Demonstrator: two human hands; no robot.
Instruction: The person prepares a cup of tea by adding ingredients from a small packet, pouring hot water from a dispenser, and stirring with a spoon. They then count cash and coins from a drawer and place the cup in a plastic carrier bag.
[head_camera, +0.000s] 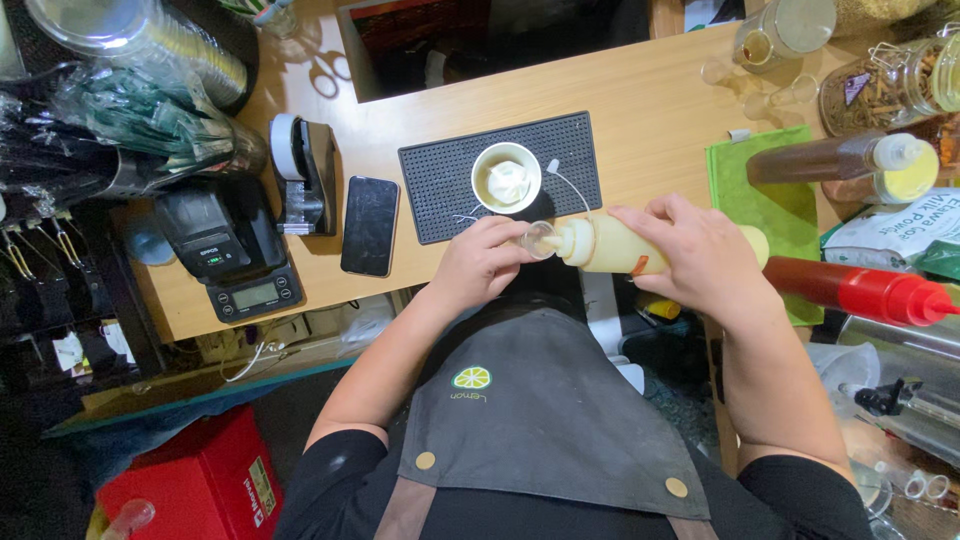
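Observation:
My right hand (695, 255) grips a pale yellow squeeze bottle (610, 246) held sideways, its nozzle pointing left. My left hand (480, 258) pinches the small clear cap (540, 240) at the bottle's tip. Just beyond the hands, a white cup (506, 178) with a creamy white filling stands on a black rubber bar mat (440, 180) on the wooden counter (640, 110). A thin white string runs from the cup across the mat.
A black phone (369, 225), a tape dispenser (300, 172) and a small digital scale (235, 262) lie left of the mat. At right are a green cloth (765, 200), a red squeeze bottle (865, 291), a brown sauce bottle (830, 158) and glass jars (885, 90). A red box (200, 480) sits on the floor.

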